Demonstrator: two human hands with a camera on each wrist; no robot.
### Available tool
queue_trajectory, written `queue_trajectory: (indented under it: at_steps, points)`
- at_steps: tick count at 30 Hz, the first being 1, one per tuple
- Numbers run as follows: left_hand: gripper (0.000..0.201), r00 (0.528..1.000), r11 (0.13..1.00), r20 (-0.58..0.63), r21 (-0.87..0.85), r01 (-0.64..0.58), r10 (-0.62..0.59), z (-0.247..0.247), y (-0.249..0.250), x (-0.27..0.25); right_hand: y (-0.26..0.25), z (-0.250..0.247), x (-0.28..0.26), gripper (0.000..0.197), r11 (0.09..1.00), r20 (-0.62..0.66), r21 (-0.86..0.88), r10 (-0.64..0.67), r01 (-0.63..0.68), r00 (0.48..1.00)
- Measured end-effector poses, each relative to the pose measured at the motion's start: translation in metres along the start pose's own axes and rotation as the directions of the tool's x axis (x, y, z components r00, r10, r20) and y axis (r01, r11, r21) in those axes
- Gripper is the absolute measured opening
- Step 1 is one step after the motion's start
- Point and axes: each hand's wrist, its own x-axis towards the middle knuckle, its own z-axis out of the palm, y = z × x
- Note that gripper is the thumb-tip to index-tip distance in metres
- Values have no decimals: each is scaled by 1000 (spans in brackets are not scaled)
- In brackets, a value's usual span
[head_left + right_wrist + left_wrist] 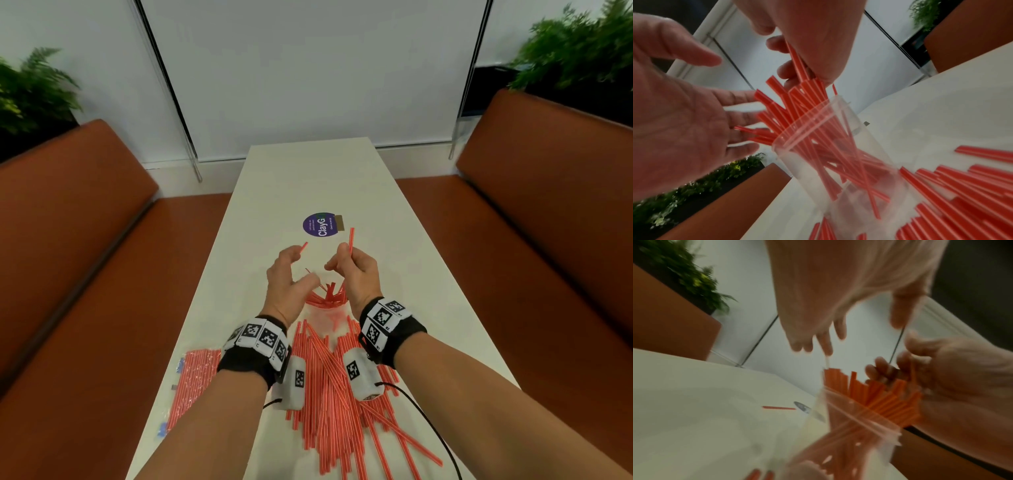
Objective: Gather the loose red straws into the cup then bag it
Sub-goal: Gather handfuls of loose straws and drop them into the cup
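Observation:
A clear plastic cup stands upright on the white table, holding a fan of red straws. My right hand hovers just above the cup's far right rim and grips a few red straws, with one end sticking up past the fingers. My left hand hovers over the cup's left side with fingers spread, palm facing the straws and holding nothing. A big pile of loose red straws lies on the table under my wrists.
A clear bag with more red straws lies flat at the table's left edge. One stray straw lies beyond the cup near a round purple sticker. Orange benches flank the table, with plants behind.

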Motion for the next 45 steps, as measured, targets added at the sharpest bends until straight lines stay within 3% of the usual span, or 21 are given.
queue_trajectory:
  at_steps: [2, 4, 8, 15, 19, 22, 26, 29, 34, 36, 39, 41, 42, 44, 45]
  points:
    - [97, 983, 990, 140, 94, 104, -117, -7, -4, -4, 0, 2, 0, 47, 999, -29, -26, -21, 21, 999]
    - [118, 963, 980, 224, 162, 114, -149, -8, -7, -10, -3, 5, 2, 45, 997, -64, -31, -75, 74, 995]
    - [143, 966, 981, 208, 149, 127, -157, -3, -19, -12, -8, 8, 5, 31, 992, -48, -4, -122, 122, 991]
    - [152, 993, 995, 57, 6, 103, -104, 10, -29, -10, 0, -5, -2, 8, 997, 88, -21, -78, 80, 993]
    - [157, 993, 992, 48, -74, 107, -103, 14, -30, -10, -5, -16, -3, 27, 991, 28, 116, -73, 69, 997]
    - [159, 988, 986, 85, -94, 139, -131, 14, -31, -8, 3, -23, -10, 41, 998, 35, 30, -60, 59, 998]
    - [141, 977, 983, 178, -118, 141, -119, 19, -24, -4, 16, -19, -21, 63, 987, 269, -163, 40, 4, 962]
    - [118, 968, 990, 233, -77, 120, -99, 26, -19, -1, 13, -8, -18, 66, 986, 360, -169, 50, 12, 932]
    - [99, 968, 994, 228, -6, 105, -101, 24, -20, 3, 12, -8, -20, 75, 969, 497, -215, 3, 120, 868]
    - [88, 973, 995, 216, -26, 93, -85, 24, -22, 4, 11, -12, -22, 68, 971, 486, -192, -32, 143, 874]
    - [58, 990, 997, 119, 10, 73, -74, 28, -25, 7, 11, -20, -21, 81, 953, 393, -258, -45, 157, 918]
    - [41, 996, 995, 73, 88, 46, -52, 30, -27, 7, 10, -26, -20, 82, 869, 399, -463, 28, 175, 916]
    - [37, 998, 994, 57, 106, 29, -36, 30, -28, 7, 10, -27, -21, 82, 784, 425, -585, 80, 206, 902]
    - [41, 998, 990, 53, 143, 8, -16, 32, -27, 6, 12, -28, -21, 85, 627, 496, -712, 132, 315, 858]
    - [49, 998, 989, 68, 147, 10, -20, 33, -27, 7, 13, -28, -20, 89, 597, 518, -721, 126, 352, 846]
